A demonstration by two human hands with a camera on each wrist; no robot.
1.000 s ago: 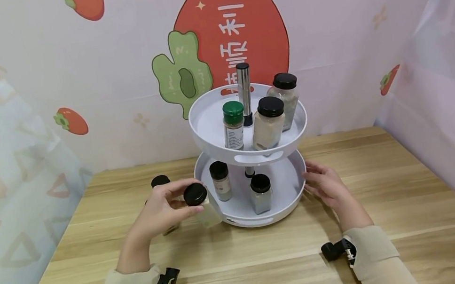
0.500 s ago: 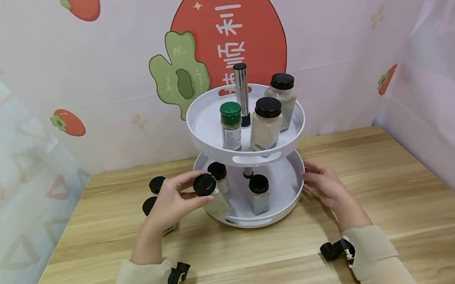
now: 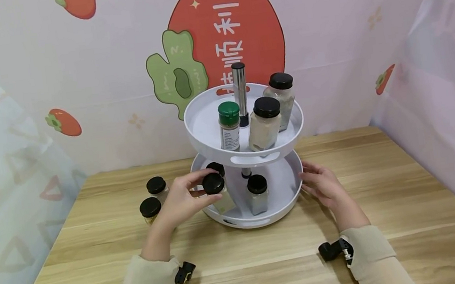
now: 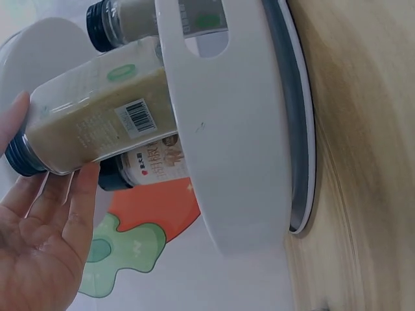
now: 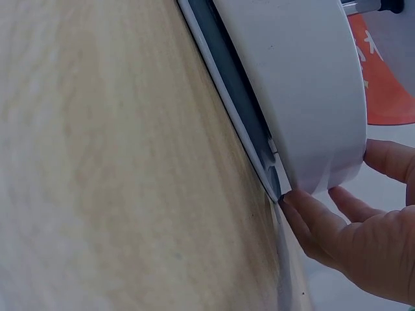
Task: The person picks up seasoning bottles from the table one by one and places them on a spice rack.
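Note:
My left hand (image 3: 183, 197) pinches a square clear jar (image 3: 225, 202) near its black lid, thumb on one side and fingers on the other. Tilted, the jar overlaps the front left of the lower tray (image 3: 283, 196) of a white two-tier rack. In the left wrist view, tan contents and a barcode label show on this jar (image 4: 97, 116), whose bottom is hidden behind the tray wall. Two black-lidded jars stand on the lower tray: a labelled spice jar (image 4: 155, 160) behind the held one, and a small jar (image 3: 259, 199). My right hand (image 3: 324, 184) touches the tray's right side with spread fingertips (image 5: 305, 204).
On the upper tray (image 3: 207, 116) are a green-capped spice bottle (image 3: 230, 127) and two black-lidded jars (image 3: 265, 128) around a metal post (image 3: 240, 88). Left of the rack, more black-lidded jars (image 3: 150, 208) stand on the wooden table (image 3: 268, 265), partly behind my left hand.
My left hand has carried the square jar rightward from outside the rack to over the lower tray. My right hand stays at the tray's right side.

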